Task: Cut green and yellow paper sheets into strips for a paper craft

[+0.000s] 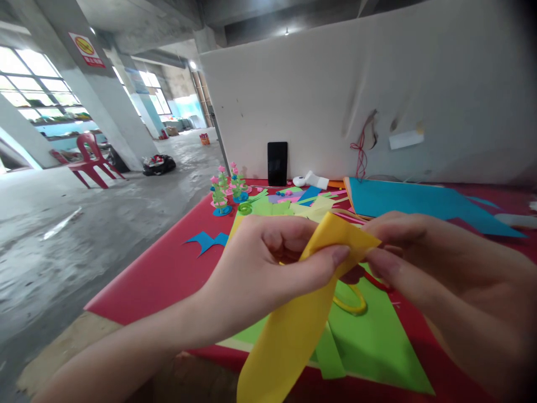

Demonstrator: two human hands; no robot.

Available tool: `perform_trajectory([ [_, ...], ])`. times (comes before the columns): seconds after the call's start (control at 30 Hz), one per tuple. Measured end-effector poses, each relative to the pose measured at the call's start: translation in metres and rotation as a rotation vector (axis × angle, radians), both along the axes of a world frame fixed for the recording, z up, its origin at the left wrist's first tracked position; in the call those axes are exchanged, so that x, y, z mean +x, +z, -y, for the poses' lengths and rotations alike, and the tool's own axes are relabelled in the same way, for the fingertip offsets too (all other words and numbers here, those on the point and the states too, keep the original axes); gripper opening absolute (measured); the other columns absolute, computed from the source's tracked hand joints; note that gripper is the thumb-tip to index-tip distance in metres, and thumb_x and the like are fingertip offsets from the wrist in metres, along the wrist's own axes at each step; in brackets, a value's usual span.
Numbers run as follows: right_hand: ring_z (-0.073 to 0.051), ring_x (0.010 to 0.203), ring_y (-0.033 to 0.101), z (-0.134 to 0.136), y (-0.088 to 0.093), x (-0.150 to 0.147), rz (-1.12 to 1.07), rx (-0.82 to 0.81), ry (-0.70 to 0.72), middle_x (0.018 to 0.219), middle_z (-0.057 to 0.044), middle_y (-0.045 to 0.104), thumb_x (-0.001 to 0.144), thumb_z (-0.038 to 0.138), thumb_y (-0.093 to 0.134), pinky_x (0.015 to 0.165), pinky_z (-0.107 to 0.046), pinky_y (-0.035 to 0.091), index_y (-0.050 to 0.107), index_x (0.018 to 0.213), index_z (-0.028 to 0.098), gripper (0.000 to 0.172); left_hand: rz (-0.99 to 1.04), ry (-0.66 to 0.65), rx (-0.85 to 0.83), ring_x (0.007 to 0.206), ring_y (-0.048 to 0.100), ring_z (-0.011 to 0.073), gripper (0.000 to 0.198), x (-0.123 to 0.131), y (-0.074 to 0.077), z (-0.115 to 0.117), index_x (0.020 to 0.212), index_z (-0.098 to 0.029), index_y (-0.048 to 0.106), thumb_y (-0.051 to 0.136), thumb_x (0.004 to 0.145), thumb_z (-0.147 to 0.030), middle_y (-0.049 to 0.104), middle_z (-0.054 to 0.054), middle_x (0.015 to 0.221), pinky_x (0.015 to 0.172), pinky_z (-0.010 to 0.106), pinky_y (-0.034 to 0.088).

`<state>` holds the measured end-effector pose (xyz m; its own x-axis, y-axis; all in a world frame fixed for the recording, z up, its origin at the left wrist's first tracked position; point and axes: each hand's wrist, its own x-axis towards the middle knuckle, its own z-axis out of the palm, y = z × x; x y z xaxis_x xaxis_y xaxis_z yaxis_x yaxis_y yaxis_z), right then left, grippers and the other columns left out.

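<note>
A strip of yellow paper (289, 336) is held up over the red-covered table, its upper end folded over. My left hand (277, 257) pinches it between thumb and fingers near the fold. At the folded tip, the closed thumb and fingertips of my right hand (419, 263) grip the corner. Beneath both hands lies a green sheet (377, 347), with yellow scissor-like handles (352, 305) and a narrow green strip (330, 352) on it. The hands hide part of what lies below.
Small paper trees (220, 196) stand at the table's back left, near a blue scrap (207, 242). A black phone (277, 163) leans against the white partition (310, 101). Blue sheets (419, 204) lie at the back right, with coloured scraps in the middle.
</note>
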<state>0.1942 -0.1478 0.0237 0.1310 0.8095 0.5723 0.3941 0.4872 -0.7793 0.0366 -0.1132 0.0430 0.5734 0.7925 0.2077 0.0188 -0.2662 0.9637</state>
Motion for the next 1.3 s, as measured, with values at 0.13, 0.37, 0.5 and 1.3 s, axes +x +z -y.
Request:
perform_trajectory([
  [0.13, -0.009, 0.057, 0.055, -0.0004, -0.0005, -0.0006, -0.001, 0.001, -0.008, 0.067, 0.012, 0.065, 0.066, 0.021, 0.060, 0.047, -0.017, 0.046, 0.061, 0.072, 0.037, 0.017, 0.013, -0.014, -0.011, 0.072, 0.066, 0.0146, 0.016, 0.0004, 0.0003, 0.0002, 0.086, -0.021, 0.067, 0.053, 0.078, -0.023, 0.070, 0.000, 0.077, 0.063, 0.020, 0.055],
  [0.37, -0.011, 0.055, 0.053, -0.0008, -0.0010, -0.0010, 0.015, 0.020, -0.021, 0.064, 0.010, 0.064, 0.067, 0.021, 0.059, 0.045, -0.020, 0.046, 0.061, 0.070, 0.037, 0.017, -0.005, 0.001, -0.024, 0.072, 0.066, 0.0176, 0.015, 0.0010, -0.0002, 0.0001, 0.085, -0.020, 0.067, 0.056, 0.076, -0.024, 0.070, 0.001, 0.077, 0.063, 0.024, 0.056],
  [0.5, -0.012, 0.056, 0.054, -0.0003, -0.0010, -0.0006, 0.018, 0.024, -0.016, 0.065, 0.010, 0.064, 0.067, 0.022, 0.059, 0.045, -0.020, 0.046, 0.061, 0.072, 0.038, 0.016, -0.010, 0.003, -0.024, 0.072, 0.066, 0.0185, 0.015, 0.0009, -0.0001, 0.0001, 0.085, -0.021, 0.067, 0.056, 0.076, -0.025, 0.070, 0.001, 0.077, 0.062, 0.025, 0.056],
  [1.3, -0.011, 0.058, 0.054, 0.0000, -0.0016, -0.0019, 0.017, 0.024, -0.046, 0.068, 0.009, 0.065, 0.068, 0.023, 0.058, 0.044, -0.018, 0.046, 0.062, 0.071, 0.037, 0.015, 0.002, -0.008, -0.022, 0.071, 0.066, 0.0168, 0.014, 0.0007, -0.0008, 0.0008, 0.083, -0.021, 0.067, 0.055, 0.076, -0.025, 0.070, 0.000, 0.076, 0.062, 0.023, 0.056],
])
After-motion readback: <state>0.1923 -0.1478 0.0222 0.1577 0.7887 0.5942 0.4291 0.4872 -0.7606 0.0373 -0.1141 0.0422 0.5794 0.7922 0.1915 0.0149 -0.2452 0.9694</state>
